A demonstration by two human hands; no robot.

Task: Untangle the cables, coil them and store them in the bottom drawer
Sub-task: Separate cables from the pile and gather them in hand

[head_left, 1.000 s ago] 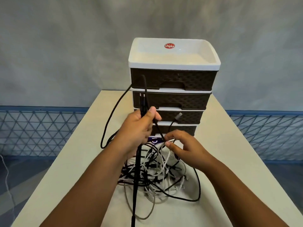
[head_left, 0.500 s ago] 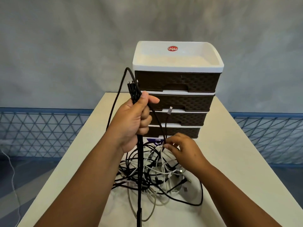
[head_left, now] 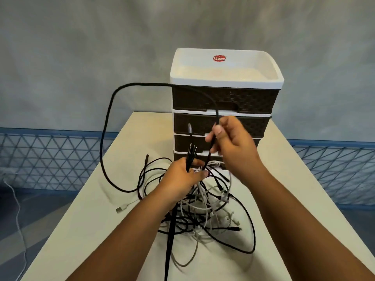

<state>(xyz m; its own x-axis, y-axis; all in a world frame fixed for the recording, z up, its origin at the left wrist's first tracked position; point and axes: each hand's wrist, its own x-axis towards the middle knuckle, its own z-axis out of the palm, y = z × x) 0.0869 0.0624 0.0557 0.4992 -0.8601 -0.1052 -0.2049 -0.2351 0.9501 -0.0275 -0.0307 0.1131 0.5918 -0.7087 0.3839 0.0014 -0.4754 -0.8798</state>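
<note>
Left hand (head_left: 182, 179) has a fistful of black cable ends bunched up, plugs poking out the top. Right hand (head_left: 233, 142) sits higher, with a pinch grip on one black cable (head_left: 110, 110) that arcs way out left and drops back down to the tabletop (head_left: 81, 230). Under both hands there's a messy tangle of black and white cables (head_left: 207, 216) (proper spaghetti). Behind it is a four-drawer unit (head_left: 225, 98), dark woven fronts, white tray top, all drawers closed.

One drawer unit (head_left: 225, 102) of four drawers, two hands, one table (head_left: 105, 199)
</note>
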